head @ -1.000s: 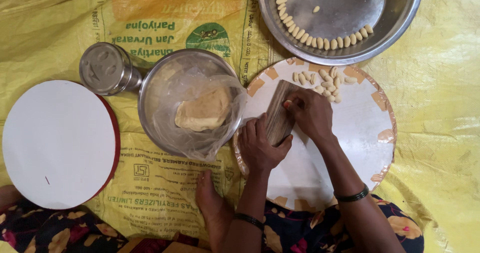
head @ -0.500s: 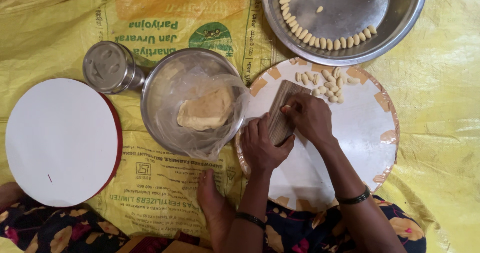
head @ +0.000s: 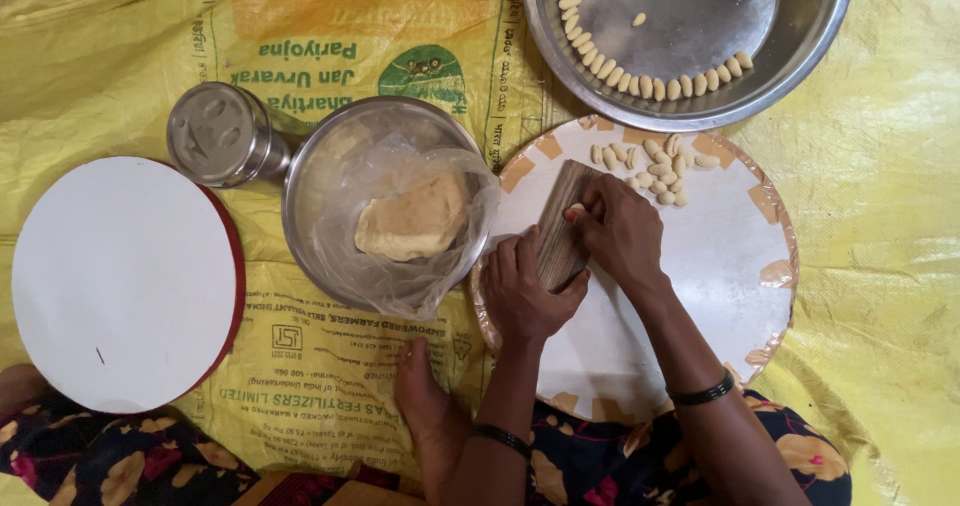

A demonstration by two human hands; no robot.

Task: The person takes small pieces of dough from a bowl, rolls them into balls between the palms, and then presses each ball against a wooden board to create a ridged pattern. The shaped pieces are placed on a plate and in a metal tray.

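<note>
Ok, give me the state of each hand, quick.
Left hand: gripping the wooden board.
Right hand: fingers pressing a dough piece onto it.

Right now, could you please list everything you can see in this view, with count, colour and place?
ridged wooden board: one, brown, on the round board, held by both hands
dough piece: one, pale, under the right thumb
shaped dough pieces: a loose pile, pale, top of the round board
round board: one, white, tan patches, centre right
steel plate: one, silver, top right, pieces lining its rim
steel bowl: one, centre, plastic-lined, holding yellow dough
steel tin: one, left of the bowl
white disc: one, red-edged, left
yellow sack sheet: underneath everything
left hand: steadying the board
right hand: pressing dough
</note>
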